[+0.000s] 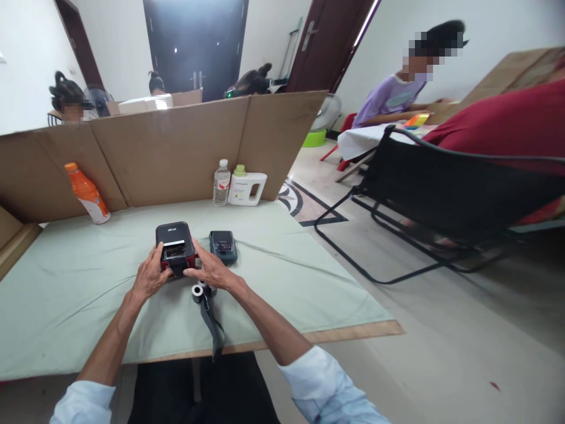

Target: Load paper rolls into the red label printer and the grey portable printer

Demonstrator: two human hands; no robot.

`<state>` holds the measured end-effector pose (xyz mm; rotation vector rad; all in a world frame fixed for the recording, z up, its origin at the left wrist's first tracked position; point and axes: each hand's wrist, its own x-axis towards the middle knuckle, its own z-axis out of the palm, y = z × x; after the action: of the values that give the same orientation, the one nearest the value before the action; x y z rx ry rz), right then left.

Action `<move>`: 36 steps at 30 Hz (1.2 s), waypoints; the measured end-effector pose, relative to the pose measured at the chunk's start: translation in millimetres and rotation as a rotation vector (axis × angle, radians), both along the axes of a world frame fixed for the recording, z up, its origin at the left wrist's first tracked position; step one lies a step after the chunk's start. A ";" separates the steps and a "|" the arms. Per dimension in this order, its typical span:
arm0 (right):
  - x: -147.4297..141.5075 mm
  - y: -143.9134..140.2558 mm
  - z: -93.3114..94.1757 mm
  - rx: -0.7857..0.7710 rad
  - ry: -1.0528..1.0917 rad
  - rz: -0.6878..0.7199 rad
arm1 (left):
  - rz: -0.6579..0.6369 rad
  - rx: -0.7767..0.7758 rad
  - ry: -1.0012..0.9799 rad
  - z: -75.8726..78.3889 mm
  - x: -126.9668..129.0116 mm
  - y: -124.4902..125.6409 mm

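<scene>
A small black and red printer (pixel 175 241) sits on the pale green cloth (pixel 88 282) in front of me, its lid part open. My left hand (pixel 150 275) grips its left front corner. My right hand (pixel 210 270) holds its right front side, thumb reaching toward the open slot. Two small paper rolls (pixel 197 292) lie just below my right hand, next to a dark strap (pixel 212 324) that trails to the table's front edge. A second, dark grey device (pixel 223 246) lies to the right of the printer.
A cardboard screen (pixel 176 147) walls the table's far side. An orange drink bottle (pixel 87 193) leans at back left; a water bottle (pixel 221 183) and white jug (pixel 247 188) stand at back centre. A black folding chair (pixel 441 194) stands right. Other people sit behind and to the right.
</scene>
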<state>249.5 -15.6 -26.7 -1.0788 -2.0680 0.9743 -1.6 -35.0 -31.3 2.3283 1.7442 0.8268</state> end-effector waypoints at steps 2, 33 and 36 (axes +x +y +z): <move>-0.2 -0.9 2.2 -0.008 -0.001 0.013 | -0.002 -0.001 -0.022 -1.9 1.2 -0.2; 5.8 -1.0 -6.2 -0.091 0.001 0.057 | 0.011 -0.025 -0.074 -18.5 4.3 -0.1; 4.5 -0.7 -6.5 -0.101 0.007 0.057 | 0.000 -0.010 -0.108 -21.9 6.1 0.7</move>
<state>254.0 -16.3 -33.2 -1.0706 -2.0733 1.1196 4.5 -34.2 -53.2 2.2331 1.7009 0.9229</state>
